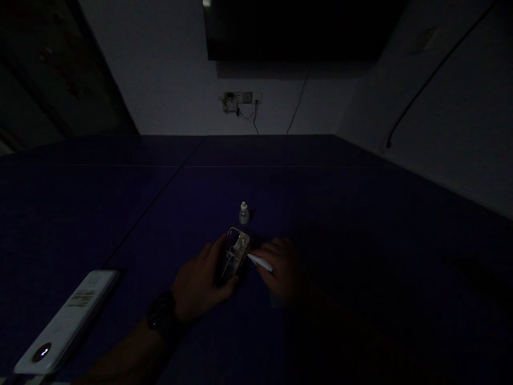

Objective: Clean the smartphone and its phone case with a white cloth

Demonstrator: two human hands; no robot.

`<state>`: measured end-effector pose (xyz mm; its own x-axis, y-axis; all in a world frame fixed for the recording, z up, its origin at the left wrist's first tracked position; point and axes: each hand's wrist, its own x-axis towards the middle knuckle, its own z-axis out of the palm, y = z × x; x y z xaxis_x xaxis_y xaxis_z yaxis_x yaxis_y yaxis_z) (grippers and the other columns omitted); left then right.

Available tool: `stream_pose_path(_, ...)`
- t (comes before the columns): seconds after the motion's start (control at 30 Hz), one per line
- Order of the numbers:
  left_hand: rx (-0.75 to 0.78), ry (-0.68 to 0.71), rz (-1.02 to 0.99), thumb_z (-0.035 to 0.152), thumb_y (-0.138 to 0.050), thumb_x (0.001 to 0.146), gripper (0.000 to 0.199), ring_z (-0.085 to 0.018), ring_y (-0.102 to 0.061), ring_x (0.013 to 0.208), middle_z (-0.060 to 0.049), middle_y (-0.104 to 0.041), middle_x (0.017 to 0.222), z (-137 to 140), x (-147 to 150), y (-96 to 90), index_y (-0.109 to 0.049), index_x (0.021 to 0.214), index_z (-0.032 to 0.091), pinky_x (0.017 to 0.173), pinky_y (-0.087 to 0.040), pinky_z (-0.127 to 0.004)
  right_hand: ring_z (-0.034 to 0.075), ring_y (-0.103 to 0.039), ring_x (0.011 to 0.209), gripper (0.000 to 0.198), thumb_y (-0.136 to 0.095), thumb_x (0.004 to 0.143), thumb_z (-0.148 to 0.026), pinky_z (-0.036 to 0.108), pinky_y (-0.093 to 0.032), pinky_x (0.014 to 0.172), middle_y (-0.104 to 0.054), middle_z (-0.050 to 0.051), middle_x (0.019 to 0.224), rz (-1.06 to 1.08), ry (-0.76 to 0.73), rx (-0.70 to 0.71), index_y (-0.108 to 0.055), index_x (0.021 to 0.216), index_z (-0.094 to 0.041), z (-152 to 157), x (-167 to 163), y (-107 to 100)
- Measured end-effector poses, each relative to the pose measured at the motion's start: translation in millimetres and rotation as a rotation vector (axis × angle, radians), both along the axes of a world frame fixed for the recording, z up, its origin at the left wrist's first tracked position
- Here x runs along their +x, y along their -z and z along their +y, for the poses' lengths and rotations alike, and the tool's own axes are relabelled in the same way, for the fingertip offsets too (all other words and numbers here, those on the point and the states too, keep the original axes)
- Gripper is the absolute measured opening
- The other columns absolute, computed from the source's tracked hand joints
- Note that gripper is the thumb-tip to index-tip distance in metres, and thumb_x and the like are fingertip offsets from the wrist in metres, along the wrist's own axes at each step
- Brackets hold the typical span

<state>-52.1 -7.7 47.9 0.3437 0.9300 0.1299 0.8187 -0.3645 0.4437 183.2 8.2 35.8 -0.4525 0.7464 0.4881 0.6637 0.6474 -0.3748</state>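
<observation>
A phone case [237, 253] with a large camera cut-out and a pale printed pattern lies tilted on the dark blue table. My left hand [200, 282], wearing a black watch, grips it along its left side and lower end. Closed around a white pen-like tool [261, 262] is my right hand [286, 272]. The tool's tip meets or nearly meets the right edge of the case; in this dim light I cannot tell which. Just beyond the case stands a small white-capped bottle [244, 215], upright with a label.
At the near left lies a long white power bank [70, 321] with a lit round display and a cable at its end. A seam runs across the blue tabletop [132, 198]. Against the far wall are sockets with cables [240, 99], below a large dark screen [292, 32].
</observation>
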Motion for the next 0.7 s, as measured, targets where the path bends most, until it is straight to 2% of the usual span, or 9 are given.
stream_pose_path(0.07,-0.012,-0.1,0.131,0.055,-0.057,0.088,0.081,-0.034,-0.068,0.106,-0.015,-0.062,0.131,-3,7,-4.4,-0.026,0.155,0.021,0.084,-0.055,-0.044,0.022,-0.056,0.085,0.03,-0.063,0.084,-0.009,0.037,-0.032,0.077,-0.071,0.004,0.088,0.009,0.048,-0.028,-0.074,0.109,-0.023,3,1,3)
stream_pose_path(0.17,-0.014,-0.179,0.247,0.057,-0.055,0.09,0.079,-0.033,-0.069,0.102,-0.015,-0.063,0.124,-5,14,-4.1,-0.03,0.153,0.018,0.081,-0.054,-0.041,0.023,-0.057,0.086,0.033,-0.064,0.082,-0.008,0.037,-0.034,0.077,-0.072,0.004,0.089,-0.013,0.109,-0.077,-0.074,0.109,-0.023,6,2,4)
stream_pose_path(0.37,0.01,-0.239,0.323,0.058,-0.051,0.093,0.077,-0.034,-0.067,0.1,-0.019,-0.058,0.123,-5,19,10.2,-0.033,0.151,0.01,0.074,-0.054,-0.04,0.025,-0.059,0.094,0.034,-0.068,0.082,-0.01,0.039,-0.037,0.082,-0.074,0.004,0.099,-0.165,0.066,-0.131,-0.074,0.111,-0.027,3,0,-5)
stream_pose_path(0.47,0.014,-0.202,0.254,0.058,-0.048,0.095,0.073,-0.032,-0.066,0.103,-0.018,-0.056,0.124,-7,20,15.7,-0.035,0.15,0.013,0.078,-0.054,-0.039,0.025,-0.062,0.097,0.038,-0.068,0.08,-0.007,0.04,-0.04,0.087,-0.075,0.005,0.103,-0.137,0.074,-0.155,-0.073,0.113,-0.026,3,0,-5)
stream_pose_path(0.53,0.002,-0.155,0.182,0.059,-0.048,0.095,0.073,-0.031,-0.066,0.104,-0.017,-0.055,0.126,-8,19,15.7,-0.033,0.151,0.016,0.079,-0.055,-0.039,0.024,-0.065,0.098,0.038,-0.068,0.079,-0.005,0.039,-0.044,0.088,-0.075,0.005,0.106,-0.044,0.1,-0.186,-0.072,0.112,-0.025,6,2,-5)
stream_pose_path(0.63,-0.048,-0.052,0.088,0.057,-0.056,0.091,0.077,-0.032,-0.066,0.105,-0.017,-0.052,0.132,-9,10,7.5,-0.03,0.154,0.021,0.079,-0.056,-0.039,0.022,-0.071,0.092,0.024,-0.069,0.081,-0.01,0.033,-0.05,0.081,-0.076,0.004,0.101,0.12,0.158,-0.264,-0.072,0.102,-0.022,11,9,-12)
stream_pose_path(0.7,-0.102,0.043,0.046,0.056,-0.065,0.086,0.086,-0.033,-0.066,0.107,-0.017,-0.049,0.138,-7,-1,-2.7,-0.027,0.156,0.024,0.082,-0.057,-0.041,0.021,-0.072,0.085,0.013,-0.068,0.085,-0.018,0.03,-0.052,0.075,-0.077,0.004,0.095,0.154,0.147,-0.305,-0.072,0.097,-0.022,13,16,-24)
